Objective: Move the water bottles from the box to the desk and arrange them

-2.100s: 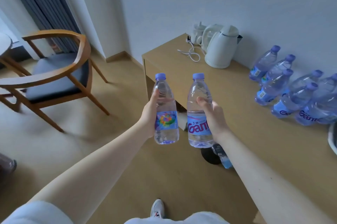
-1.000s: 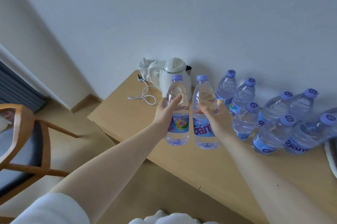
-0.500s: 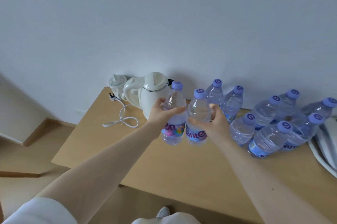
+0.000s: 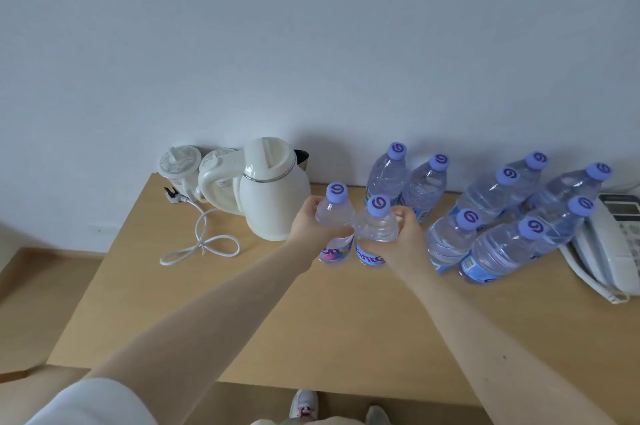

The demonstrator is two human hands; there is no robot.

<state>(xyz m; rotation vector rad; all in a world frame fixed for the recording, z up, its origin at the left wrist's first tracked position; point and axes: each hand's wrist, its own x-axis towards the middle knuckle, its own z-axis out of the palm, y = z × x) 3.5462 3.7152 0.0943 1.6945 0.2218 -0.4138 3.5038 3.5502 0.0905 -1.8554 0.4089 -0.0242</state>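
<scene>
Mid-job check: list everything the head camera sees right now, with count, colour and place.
standing bottles: eight, clear with purple caps, back right of desk
left bottle: one, clear, purple cap, just right of kettle
right bottle: one, clear, purple cap, beside the left bottle
kettle: one, white, back of desk, left of all bottles
lidded cup: at least one, white, back left corner
cord: one, white, looped on desk left of kettle
telephone: one, white, right edge of desk
desk: one, light wood, against wall
shoes: two, pale, bottom edge
left hand: fingers round left bottle
right hand: fingers round right bottle
</scene>
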